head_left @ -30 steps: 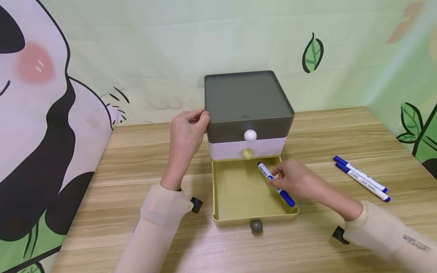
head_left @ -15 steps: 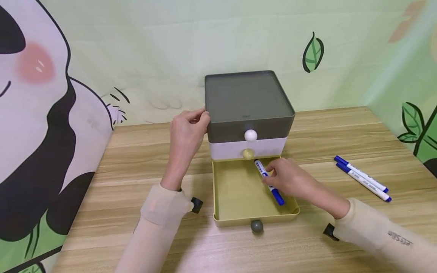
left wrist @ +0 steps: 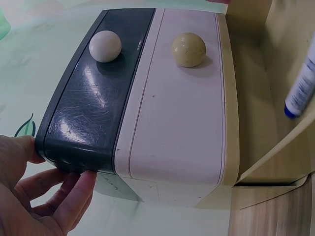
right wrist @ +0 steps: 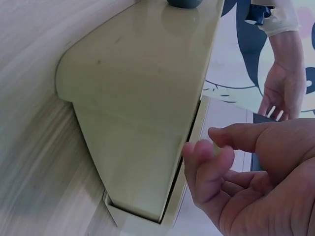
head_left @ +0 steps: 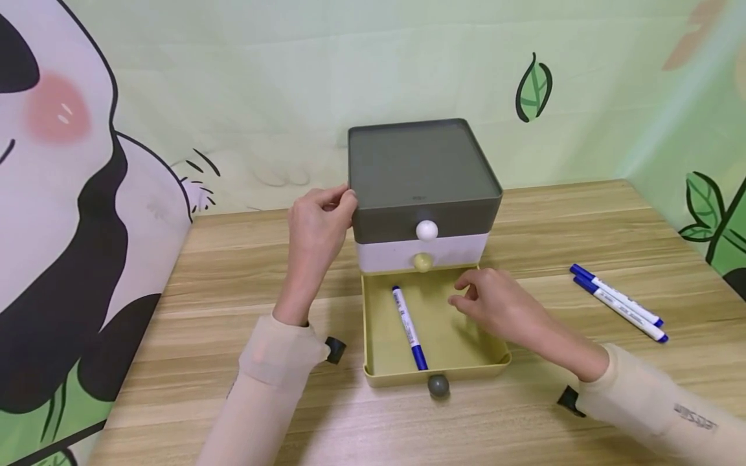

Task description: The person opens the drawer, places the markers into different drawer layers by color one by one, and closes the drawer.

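A small drawer cabinet [head_left: 424, 162] has a dark grey top tier, a white tier and a pulled-out yellow bottom drawer [head_left: 460, 343]. My left hand [head_left: 317, 226] holds the cabinet's upper left edge, with the thumb on top and fingers against the side in the left wrist view. A white marker [head_left: 410, 327] with a blue cap lies inside the drawer, left of centre, its cap toward the front. My right hand [head_left: 501, 304] hovers over the drawer's right wall, fingers loosely bent and holding nothing; the right wrist view shows a gap between thumb and index.
Two more blue-capped markers [head_left: 623, 309] lie side by side on the wooden table [head_left: 245, 272], right of the drawer. A dark grey knob [head_left: 438, 386] sticks out from the drawer front. Behind the table hangs a printed panda backdrop [head_left: 280, 77].
My right hand carried the marker leftward and let go of it; the marker now lies apart from it in the drawer. The left hand has kept its place on the cabinet.
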### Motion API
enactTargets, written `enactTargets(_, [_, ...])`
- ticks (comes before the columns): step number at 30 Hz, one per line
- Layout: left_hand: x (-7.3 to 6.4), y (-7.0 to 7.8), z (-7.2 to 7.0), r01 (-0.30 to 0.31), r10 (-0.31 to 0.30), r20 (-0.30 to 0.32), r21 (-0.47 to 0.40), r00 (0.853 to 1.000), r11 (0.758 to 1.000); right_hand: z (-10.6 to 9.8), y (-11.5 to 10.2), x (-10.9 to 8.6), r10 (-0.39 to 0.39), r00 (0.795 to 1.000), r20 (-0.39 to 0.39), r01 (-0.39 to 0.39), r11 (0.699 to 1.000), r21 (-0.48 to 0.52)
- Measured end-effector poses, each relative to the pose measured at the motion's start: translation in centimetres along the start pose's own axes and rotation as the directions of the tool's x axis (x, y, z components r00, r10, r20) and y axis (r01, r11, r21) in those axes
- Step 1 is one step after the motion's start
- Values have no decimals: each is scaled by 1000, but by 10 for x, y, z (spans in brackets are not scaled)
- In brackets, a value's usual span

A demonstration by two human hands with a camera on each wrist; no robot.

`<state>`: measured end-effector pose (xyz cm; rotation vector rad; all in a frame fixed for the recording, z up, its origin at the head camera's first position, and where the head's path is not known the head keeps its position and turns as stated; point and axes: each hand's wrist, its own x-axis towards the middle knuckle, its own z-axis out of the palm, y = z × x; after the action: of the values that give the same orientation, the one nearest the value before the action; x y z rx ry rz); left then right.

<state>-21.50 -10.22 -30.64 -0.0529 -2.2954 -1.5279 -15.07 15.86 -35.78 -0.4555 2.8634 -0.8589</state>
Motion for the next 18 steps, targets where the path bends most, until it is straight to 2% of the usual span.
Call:
enactTargets(8, [0, -1, 0, 0, 0, 3, 0, 1000, 1000, -21, 23, -7, -51, 994, -100, 49, 999, -15])
enactTargets(18, [0, -1, 0, -9, 9, -2, 18, 1000, 1000, -65, 83, -19, 93, 992, -85, -100, 992, -83])
